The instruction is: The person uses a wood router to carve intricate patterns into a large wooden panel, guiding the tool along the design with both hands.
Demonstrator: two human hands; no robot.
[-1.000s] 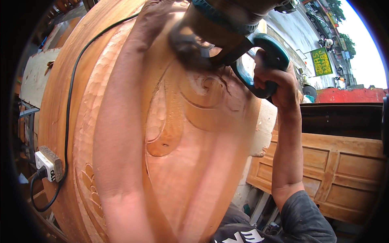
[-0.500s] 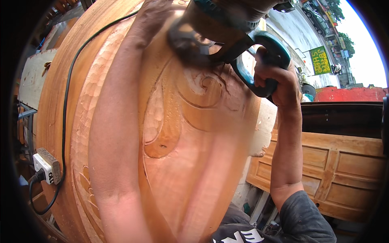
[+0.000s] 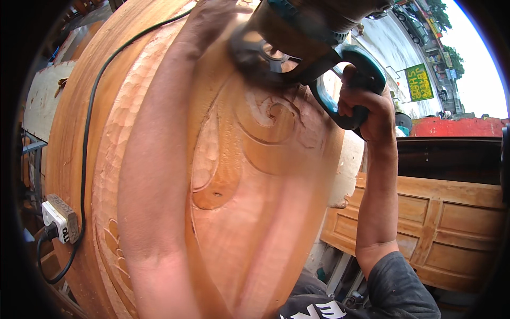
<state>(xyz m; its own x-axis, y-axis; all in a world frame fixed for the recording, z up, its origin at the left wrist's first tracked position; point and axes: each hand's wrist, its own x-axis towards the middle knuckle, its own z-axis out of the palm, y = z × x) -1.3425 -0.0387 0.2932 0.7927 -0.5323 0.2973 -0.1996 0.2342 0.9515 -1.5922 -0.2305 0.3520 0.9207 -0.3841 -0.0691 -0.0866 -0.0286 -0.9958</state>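
The power tool (image 3: 300,34), dark with teal trim, is at the top of the view over the far part of a carved wooden panel (image 3: 265,212) — between the two hands, with its round base (image 3: 245,53) nearer the left one. The right hand (image 3: 374,109) grips the looped handle (image 3: 366,66) on the tool's right side, fingers curled around the grip. The left hand (image 3: 215,18) is by the tool's left side, blurred and partly cut off by the upper edge; I cannot tell how far its fingers are spread or whether it grasps anything.

Just below the base, a carved scroll (image 3: 275,111) shows in the wood, right of the left forearm. A black cord (image 3: 86,138) runs from near the left wrist down the panel's left side — looping to a white socket (image 3: 55,219) beside a small wooden block (image 3: 66,211). A panelled door (image 3: 433,228) lies beyond the right forearm.
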